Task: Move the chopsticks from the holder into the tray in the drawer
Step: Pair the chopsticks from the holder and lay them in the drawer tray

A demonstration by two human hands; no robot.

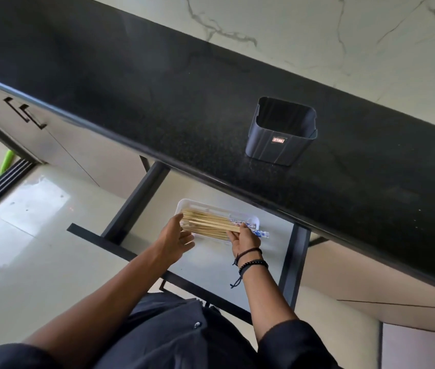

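Reaching down and forward from a dark shirt (173,331), both bare forearms go into the open white-floored, black-framed drawer (211,265), the right wrist wearing black cord and bead bracelets (252,259). The left hand (177,234) is open, fingers loosely spread at the left, plain end of the load; whether it touches is unclear. The right hand (241,238) sits well apart from it at the other end, fingers and thumb appearing to pinch the bundle of pale wooden chopsticks (208,225) with blue-and-white patterned ends. The bundle lies between the hands, just ahead of the fingertips, its long axis running left to right, along the shallow white plastic tray (184,204) and roughly parallel to the counter edge. Most of the bundle is already within the tray; the patterned tips poke past the right-hand rim. Judgement: the coming move turns on this overhang. The bundle needs a short slide leftward along its own axis, with the right hand, which has the grip, pushing and the left acting as a stop. Beyond, on the black speckled stone countertop (157,102), the black square plastic holder (281,134) stands upright and looks empty. White veined marble wall (317,35) behind.
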